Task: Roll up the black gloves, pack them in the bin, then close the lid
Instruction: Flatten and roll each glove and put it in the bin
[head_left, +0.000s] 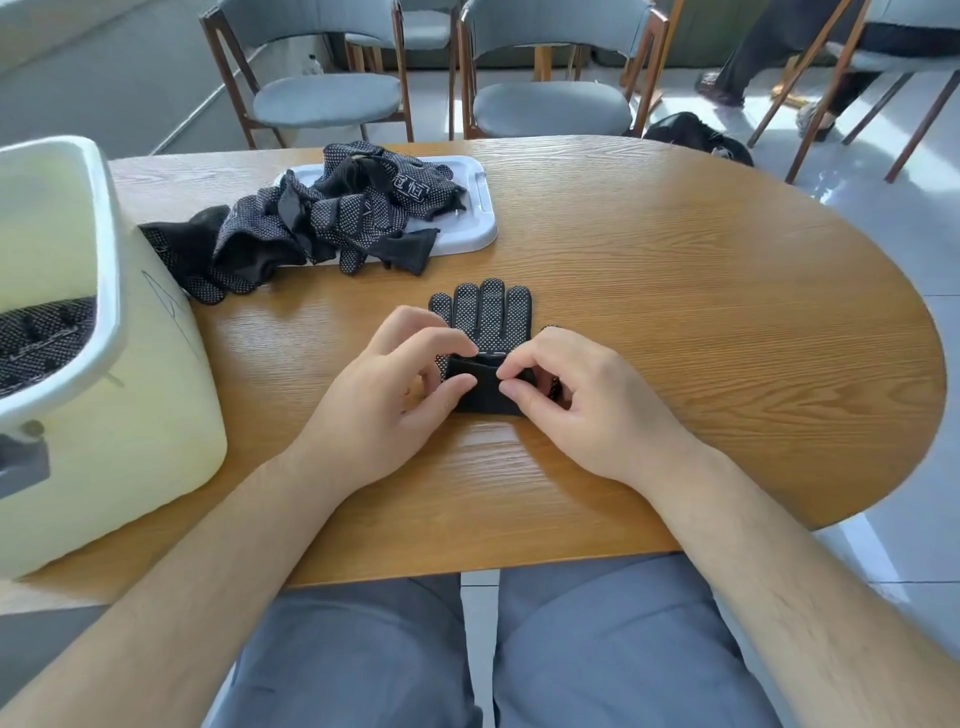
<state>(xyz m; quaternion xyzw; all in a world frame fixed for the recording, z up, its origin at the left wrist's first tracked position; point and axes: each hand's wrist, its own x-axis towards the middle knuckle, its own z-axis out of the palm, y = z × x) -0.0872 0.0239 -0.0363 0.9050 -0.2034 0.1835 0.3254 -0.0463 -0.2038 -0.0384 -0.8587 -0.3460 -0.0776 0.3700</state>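
Note:
A black glove with white dots (485, 317) lies flat on the wooden table (701, 322), fingers pointing away from me. Its cuff end is folded over into a short roll. My left hand (384, 400) pinches the left side of that fold. My right hand (587, 400) pinches the right side. A pale yellow bin (135, 415) with a white rim stands at the left, with dotted gloves inside. Its white lid (467, 228) lies flat at the back of the table. A heap of loose black gloves (322, 218) rests on the lid and beside it.
Two grey chairs (550, 104) with wooden frames stand behind the table. A black bag (691, 135) lies on the floor at the back right, near another person's legs. The table's right end curves round.

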